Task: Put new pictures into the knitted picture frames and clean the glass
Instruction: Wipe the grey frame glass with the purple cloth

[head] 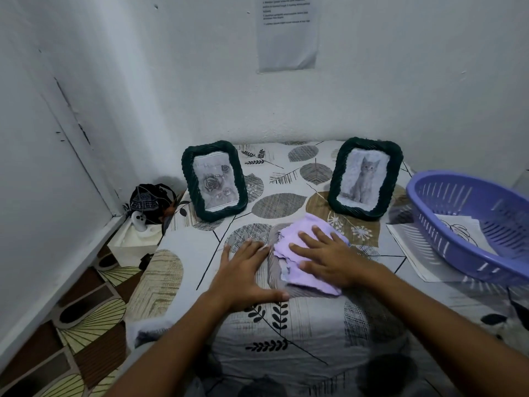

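Note:
Two dark green knitted picture frames stand upright on the table. The left frame shows a rose picture. A grey kitten picture fills the right frame. A lilac cloth lies flat on the tablecloth in front of them. My right hand rests flat on the cloth, fingers spread. Just left of the cloth, my left hand lies flat on the table, its thumb touching the cloth's near edge.
The table wears a leaf-patterned cloth. A purple plastic basket with a printed sheet inside sits at the right, over loose papers. A white box with a dark bag stands in the left corner. Walls close in behind and left.

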Tool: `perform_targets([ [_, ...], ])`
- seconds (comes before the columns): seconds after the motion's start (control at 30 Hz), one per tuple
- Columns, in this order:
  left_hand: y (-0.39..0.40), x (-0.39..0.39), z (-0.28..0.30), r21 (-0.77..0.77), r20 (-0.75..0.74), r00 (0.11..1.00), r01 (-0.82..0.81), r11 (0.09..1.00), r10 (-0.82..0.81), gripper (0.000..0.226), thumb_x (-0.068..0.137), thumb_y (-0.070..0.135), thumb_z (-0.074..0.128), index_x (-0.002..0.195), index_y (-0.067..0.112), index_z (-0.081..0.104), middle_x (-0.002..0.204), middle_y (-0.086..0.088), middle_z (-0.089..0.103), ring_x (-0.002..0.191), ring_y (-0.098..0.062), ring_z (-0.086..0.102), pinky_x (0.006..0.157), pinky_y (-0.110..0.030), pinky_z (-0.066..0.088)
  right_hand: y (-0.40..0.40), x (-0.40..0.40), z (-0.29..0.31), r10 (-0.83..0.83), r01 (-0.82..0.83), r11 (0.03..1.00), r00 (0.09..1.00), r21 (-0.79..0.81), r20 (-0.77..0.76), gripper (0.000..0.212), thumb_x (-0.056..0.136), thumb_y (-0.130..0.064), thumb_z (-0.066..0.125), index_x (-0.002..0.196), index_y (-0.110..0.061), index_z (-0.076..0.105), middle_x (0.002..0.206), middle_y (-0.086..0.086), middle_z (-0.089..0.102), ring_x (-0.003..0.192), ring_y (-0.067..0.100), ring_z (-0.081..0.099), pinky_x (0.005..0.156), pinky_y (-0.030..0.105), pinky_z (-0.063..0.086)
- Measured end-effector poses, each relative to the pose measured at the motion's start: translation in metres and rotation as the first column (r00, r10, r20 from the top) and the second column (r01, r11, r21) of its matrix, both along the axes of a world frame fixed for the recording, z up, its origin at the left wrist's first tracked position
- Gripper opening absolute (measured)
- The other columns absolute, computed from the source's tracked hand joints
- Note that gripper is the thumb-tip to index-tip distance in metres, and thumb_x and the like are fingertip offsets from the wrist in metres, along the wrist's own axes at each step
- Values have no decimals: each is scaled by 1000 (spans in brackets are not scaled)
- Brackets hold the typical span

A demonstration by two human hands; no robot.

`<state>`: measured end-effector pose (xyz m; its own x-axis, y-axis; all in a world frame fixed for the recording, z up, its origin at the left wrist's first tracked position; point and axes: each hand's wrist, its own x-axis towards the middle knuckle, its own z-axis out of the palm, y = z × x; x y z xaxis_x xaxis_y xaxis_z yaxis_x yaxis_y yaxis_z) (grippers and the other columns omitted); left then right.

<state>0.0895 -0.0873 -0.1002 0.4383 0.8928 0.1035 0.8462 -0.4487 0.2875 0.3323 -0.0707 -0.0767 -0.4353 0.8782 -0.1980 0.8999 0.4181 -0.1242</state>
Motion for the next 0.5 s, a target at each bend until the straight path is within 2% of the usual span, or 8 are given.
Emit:
perform_targets([
  [0.03, 0, 0, 0, 1, 0, 1000, 1, 1000, -1, 125, 48, 100, 31, 151, 30, 20, 159, 9, 16, 147, -8, 4, 117, -46, -12, 2, 7, 3, 45, -45, 999, 999, -15, -6, 83, 72, -79, -1, 148, -46, 10, 159, -9, -8, 146, 22, -16, 116, 46, -7],
  [0.1, 0, 0, 1, -2, -6, 1000, 3, 1000, -3, 125, 48, 100, 30, 151, 31, 19, 159, 8, 16, 147, -9, 4, 117, -47, -12, 7, 16, 8, 100, -101, 994, 995, -31, -17, 61, 89, -69, 21, 146, -47, 19, 159, -10, -2, 147, 20, -11, 118, 47, -5],
  [0.17, 0, 0, 1, -4, -6, 1000, -1, 1000, 1, 126, 48, 101, 30, 151, 30, 19, 159, 8, 15, 147, -9, 3, 117, -47, -12, 8, 15, 13, 85, -86, 996, 994, -10, -68, 51, 94, -60, 37, 143, -45, 32, 159, -7, 7, 147, 20, -2, 118, 50, -1],
  [0.23, -1, 1, 1, -6, -8, 1000, -4, 1000, 4, 126, 48, 101, 30, 151, 30, 18, 159, 8, 14, 147, -8, 3, 117, -45, -13, 4, 4, 15, -30, 39, 998, 989, 57, -146, 47, 94, -56, 40, 138, -39, 45, 158, -2, 18, 147, 23, 9, 118, 50, 5],
  [0.3, 0, 1, 2, -3, -12, 1000, -3, 1000, 3, 126, 48, 101, 30, 151, 30, 19, 159, 9, 15, 147, -8, 3, 117, -45, -13, -1, -12, 11, -198, 231, 959, 960, 164, -196, 46, 97, -51, 38, 136, -30, 48, 154, 7, 30, 144, 30, 20, 116, 50, 15],
  [0.33, 0, 1, 2, -1, -9, 1000, -4, 1000, 4, 126, 48, 101, 30, 151, 30, 19, 159, 8, 15, 147, -8, 3, 117, -45, -13, -3, -20, 8, -288, 322, 928, 939, 187, -190, 48, 97, -51, 34, 137, -27, 46, 152, 11, 33, 141, 33, 22, 115, 51, 18],
  [0.4, 0, 1, 2, -1, -4, 1000, -7, 1000, 7, 126, 47, 101, 29, 151, 30, 20, 159, 8, 15, 147, -8, 4, 117, -46, -12, -3, -36, 2, -430, 451, 881, 890, 146, -152, 58, 98, -54, 25, 145, -21, 32, 155, 18, 21, 142, 42, 13, 115, 55, 12],
  [0.5, 0, 1, 0, -6, -12, 1000, -5, 1000, 5, 125, 49, 100, 30, 151, 30, 18, 159, 9, 14, 146, -8, 3, 117, -46, -12, -3, -47, -12, -482, 491, 863, 871, 116, -100, 67, 98, -56, 17, 153, -19, 7, 158, 21, -3, 143, 46, -6, 114, 59, -2],
])
